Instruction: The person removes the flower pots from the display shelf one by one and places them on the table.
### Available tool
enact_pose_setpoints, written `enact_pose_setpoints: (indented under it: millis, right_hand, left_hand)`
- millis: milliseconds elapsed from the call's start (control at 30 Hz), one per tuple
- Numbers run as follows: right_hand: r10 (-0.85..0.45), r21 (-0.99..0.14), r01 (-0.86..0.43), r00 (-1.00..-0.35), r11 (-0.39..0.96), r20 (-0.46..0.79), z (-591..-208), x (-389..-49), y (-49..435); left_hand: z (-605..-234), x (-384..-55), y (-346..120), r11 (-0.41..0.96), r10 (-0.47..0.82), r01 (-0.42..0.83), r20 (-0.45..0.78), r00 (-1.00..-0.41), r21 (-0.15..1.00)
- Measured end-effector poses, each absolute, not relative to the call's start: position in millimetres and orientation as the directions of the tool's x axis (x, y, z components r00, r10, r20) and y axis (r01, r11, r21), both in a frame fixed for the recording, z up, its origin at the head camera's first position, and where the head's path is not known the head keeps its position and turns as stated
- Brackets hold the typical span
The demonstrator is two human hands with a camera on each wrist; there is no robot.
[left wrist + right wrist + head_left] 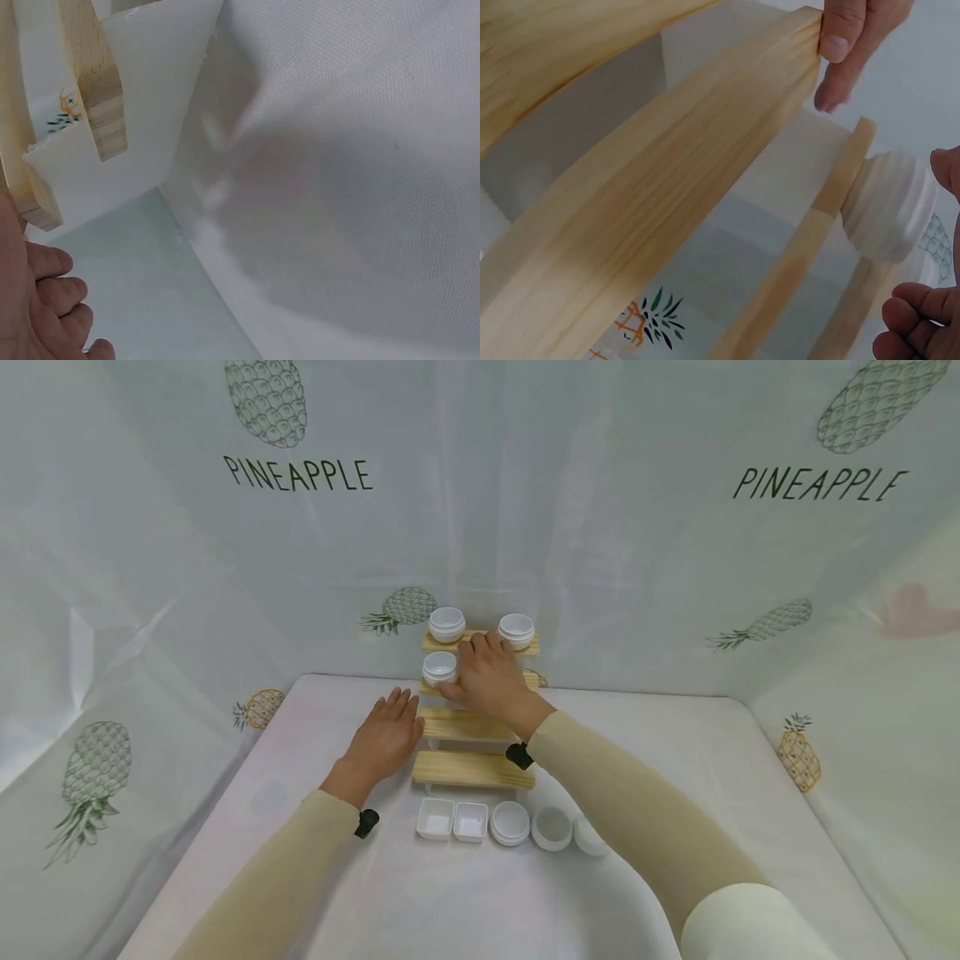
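Note:
A white round bowl [439,668] sits at the left of the second-highest shelf of a tiered wooden stand [474,769]. My right hand [495,679] is just right of this bowl, its thumb near the rim. In the right wrist view, the thumb and loosely bent fingers [911,315] stand apart from the ribbed bowl [889,214]. My left hand [385,735] rests against the stand's left side, its thumb touching a shelf end [810,30]. Two more round bowls stand on the top shelf, one left [447,624] and one right [517,628].
In front of the stand, a row on the white tabletop [450,902] holds two square white dishes [435,818] and three round bowls [511,823]. My right forearm partly covers the rightmost bowl [588,837]. A pineapple-print curtain [570,527] hangs behind.

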State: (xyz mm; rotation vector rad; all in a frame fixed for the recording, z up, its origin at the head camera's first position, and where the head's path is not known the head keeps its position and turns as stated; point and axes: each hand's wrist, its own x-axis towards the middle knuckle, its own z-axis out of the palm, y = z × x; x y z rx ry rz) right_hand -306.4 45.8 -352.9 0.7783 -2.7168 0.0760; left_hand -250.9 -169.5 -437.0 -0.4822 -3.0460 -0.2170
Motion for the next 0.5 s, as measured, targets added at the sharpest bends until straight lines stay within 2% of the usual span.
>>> enact_pose_setpoints:
  millis: [500]
  right_hand:
    - [-0.458, 0.001, -0.472, -0.853, 0.881, 0.25, -354, -312, 27]
  left_hand:
    - [-438, -252, -170, 0.94, 0.323, 0.331, 0.101, -0.941, 0.084]
